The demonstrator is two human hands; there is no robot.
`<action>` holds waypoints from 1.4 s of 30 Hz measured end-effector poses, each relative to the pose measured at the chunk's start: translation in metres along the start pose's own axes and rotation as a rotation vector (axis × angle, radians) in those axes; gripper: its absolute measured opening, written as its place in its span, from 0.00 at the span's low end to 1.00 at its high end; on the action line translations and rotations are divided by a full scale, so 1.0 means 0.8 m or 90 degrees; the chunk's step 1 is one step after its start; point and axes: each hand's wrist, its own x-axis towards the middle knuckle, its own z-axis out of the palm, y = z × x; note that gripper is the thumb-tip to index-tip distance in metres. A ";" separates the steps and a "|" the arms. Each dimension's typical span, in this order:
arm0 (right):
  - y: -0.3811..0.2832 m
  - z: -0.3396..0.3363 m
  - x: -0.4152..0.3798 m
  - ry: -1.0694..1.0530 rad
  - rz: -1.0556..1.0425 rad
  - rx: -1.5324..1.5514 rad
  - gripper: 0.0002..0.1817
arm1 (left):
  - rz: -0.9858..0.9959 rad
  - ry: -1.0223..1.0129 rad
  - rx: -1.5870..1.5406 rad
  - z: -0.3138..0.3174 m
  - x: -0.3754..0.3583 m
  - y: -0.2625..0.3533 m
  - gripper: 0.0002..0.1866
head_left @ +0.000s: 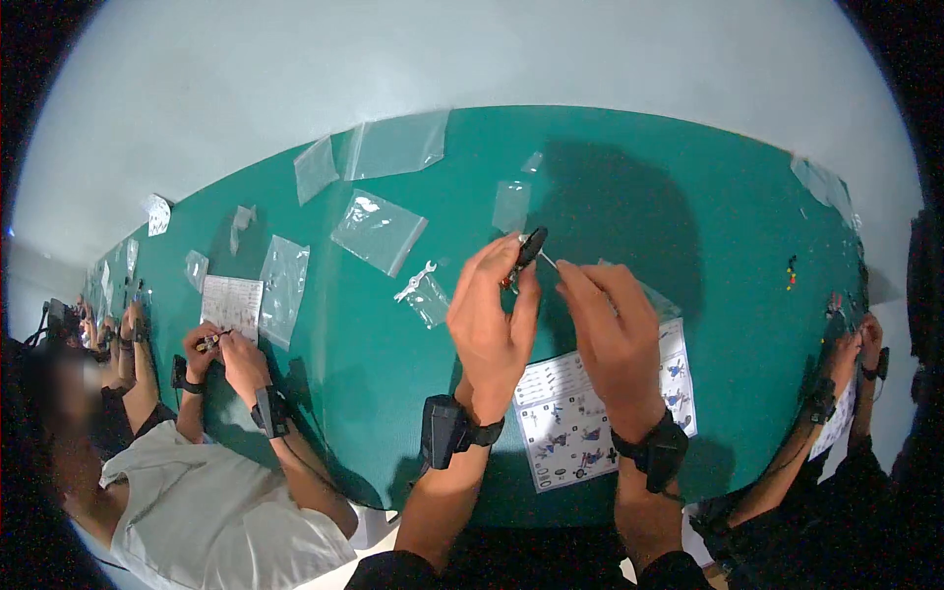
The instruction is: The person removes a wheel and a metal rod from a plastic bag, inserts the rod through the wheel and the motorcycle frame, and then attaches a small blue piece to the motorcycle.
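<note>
A person (pixel 216 501) in white is beside the green table (pixel 619 162).

Item: my left hand (pixel 491 334), one; raised, back toward me, fingers bent, thumb and fingertips closed in a pinch. Item: my right hand (pixel 621 359), one; beside the left, not touching it, digits angled up and leftward, tips drawn together in a pinch. Item: my forearms, two, left (pixel 447 511) and right (pixel 646 516); both reaching forward, roughly side by side.
</note>
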 end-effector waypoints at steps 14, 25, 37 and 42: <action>0.004 -0.004 0.000 -0.020 -0.057 -0.086 0.24 | 0.029 -0.003 0.008 -0.002 0.006 -0.006 0.21; 0.059 -0.024 -0.018 -0.077 -0.176 -0.160 0.23 | 0.080 -0.068 -0.010 0.008 0.003 0.008 0.20; 0.054 -0.030 -0.040 -0.043 -0.030 0.037 0.16 | 0.107 -0.078 -0.026 0.016 -0.006 0.009 0.19; 0.043 -0.027 -0.042 -0.034 0.052 0.132 0.10 | 0.024 -0.101 -0.067 0.016 -0.007 0.018 0.20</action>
